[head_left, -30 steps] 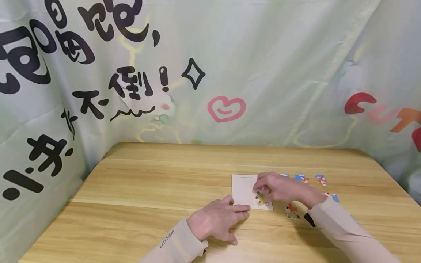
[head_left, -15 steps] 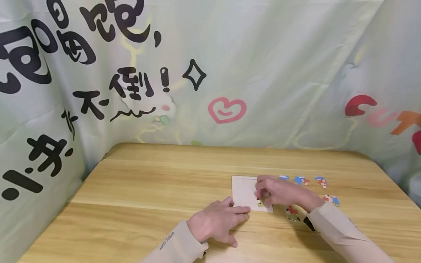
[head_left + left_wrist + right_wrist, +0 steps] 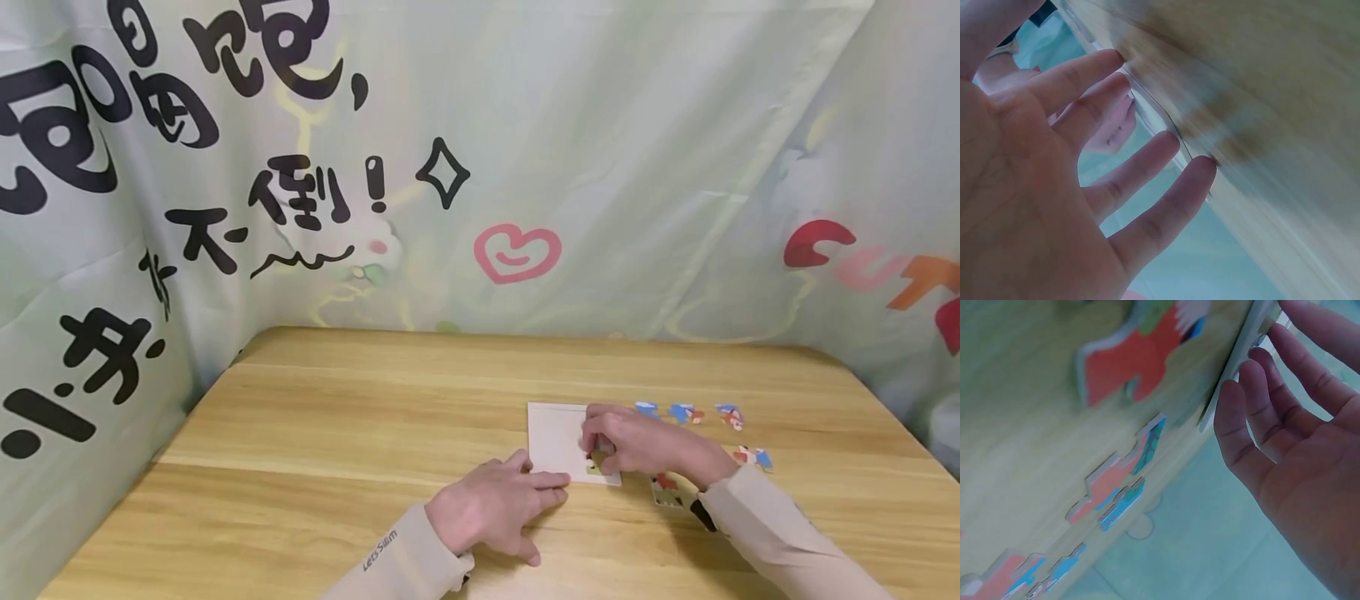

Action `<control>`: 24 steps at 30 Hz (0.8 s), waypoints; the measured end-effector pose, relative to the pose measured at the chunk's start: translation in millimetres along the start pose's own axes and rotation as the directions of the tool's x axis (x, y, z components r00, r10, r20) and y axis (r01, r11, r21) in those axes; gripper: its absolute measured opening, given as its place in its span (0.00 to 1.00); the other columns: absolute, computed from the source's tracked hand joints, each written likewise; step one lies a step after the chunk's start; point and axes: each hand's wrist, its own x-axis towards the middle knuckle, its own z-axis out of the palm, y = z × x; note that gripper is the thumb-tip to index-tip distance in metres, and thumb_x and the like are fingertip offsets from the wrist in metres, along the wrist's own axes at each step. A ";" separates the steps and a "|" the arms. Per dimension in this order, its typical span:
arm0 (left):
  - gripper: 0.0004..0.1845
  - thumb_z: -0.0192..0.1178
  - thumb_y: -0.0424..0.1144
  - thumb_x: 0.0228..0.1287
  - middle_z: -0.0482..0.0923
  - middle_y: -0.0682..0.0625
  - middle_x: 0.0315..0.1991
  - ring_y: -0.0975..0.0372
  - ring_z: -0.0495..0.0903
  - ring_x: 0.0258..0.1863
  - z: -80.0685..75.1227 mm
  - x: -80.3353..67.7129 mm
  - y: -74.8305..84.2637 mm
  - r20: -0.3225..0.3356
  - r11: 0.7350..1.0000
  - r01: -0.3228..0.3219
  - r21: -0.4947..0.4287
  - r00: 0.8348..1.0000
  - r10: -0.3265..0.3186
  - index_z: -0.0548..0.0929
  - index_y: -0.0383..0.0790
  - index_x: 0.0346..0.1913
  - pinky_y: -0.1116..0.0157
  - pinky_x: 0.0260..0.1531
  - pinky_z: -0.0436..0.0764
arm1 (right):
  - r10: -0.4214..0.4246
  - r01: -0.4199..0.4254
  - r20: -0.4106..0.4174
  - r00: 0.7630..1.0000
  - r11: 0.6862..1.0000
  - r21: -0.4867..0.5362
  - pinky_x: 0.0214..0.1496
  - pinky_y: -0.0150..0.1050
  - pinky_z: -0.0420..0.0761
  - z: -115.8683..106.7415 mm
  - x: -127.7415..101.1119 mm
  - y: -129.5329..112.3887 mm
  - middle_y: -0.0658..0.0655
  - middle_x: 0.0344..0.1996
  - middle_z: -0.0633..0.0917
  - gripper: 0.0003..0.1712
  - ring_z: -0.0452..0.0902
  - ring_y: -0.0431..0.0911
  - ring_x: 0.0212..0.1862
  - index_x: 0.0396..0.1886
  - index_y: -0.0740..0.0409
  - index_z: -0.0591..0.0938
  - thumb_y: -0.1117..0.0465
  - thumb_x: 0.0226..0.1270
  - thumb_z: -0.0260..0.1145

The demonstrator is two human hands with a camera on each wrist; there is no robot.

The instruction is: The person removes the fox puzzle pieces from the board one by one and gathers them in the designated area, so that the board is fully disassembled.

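A white puzzle board (image 3: 555,437) lies flat on the table. My left hand (image 3: 498,504) is spread, its fingertips touching the board's near left edge; the left wrist view shows those straight fingers (image 3: 1154,219) along the edge. Over the right part of the board, my right hand (image 3: 633,440) pinches a greenish jigsaw piece (image 3: 595,464) at the board's near right corner. Part of that piece is hidden by the fingers. In the right wrist view the right hand's bent fingers (image 3: 1260,406) reach to the board's edge, and the pinch point itself is barely visible.
Several loose jigsaw pieces lie right of the board: a red and green piece (image 3: 666,490) near the right wrist, a blue and white piece (image 3: 752,457), and a back row including a blue and orange piece (image 3: 686,413). A printed curtain (image 3: 637,167) hangs behind the wooden table (image 3: 337,417).
My right hand's fingers have shifted slightly toward me over the greenish piece and drawn closer round it. The left hand stays in place at the board's edge.
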 end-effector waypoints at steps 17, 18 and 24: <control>0.45 0.72 0.63 0.53 0.55 0.71 0.76 0.65 0.65 0.59 0.5 -0.3 0.3 0.001 1.000 0.004 -0.006 1.000 -0.004 0.69 0.60 0.75 0.72 0.45 0.74 | -0.129 0.140 -0.086 0.988 0.980 0.142 0.33 0.35 0.80 -14.2 -3.7 6.4 0.45 0.31 0.80 0.18 0.74 0.35 0.32 0.30 0.55 0.81 0.83 0.59 0.63; 0.45 0.72 0.63 0.54 0.55 0.71 0.76 0.65 0.65 0.58 0.4 -0.2 0.1 0.000 1.000 0.004 -0.004 1.000 -0.004 0.69 0.60 0.75 0.73 0.44 0.73 | -0.134 0.147 -0.095 0.986 0.978 0.146 0.33 0.35 0.80 -15.8 -4.5 6.8 0.45 0.31 0.80 0.18 0.74 0.36 0.32 0.30 0.55 0.81 0.83 0.60 0.63; 0.45 0.71 0.63 0.54 0.55 0.71 0.76 0.66 0.64 0.58 0.5 -0.5 0.2 -0.001 1.000 -0.004 0.003 1.000 0.004 0.69 0.60 0.75 0.74 0.43 0.73 | -0.102 0.122 -0.119 0.988 0.977 0.174 0.32 0.36 0.78 -23.0 -14.9 9.8 0.46 0.32 0.79 0.16 0.72 0.37 0.33 0.31 0.55 0.81 0.81 0.64 0.62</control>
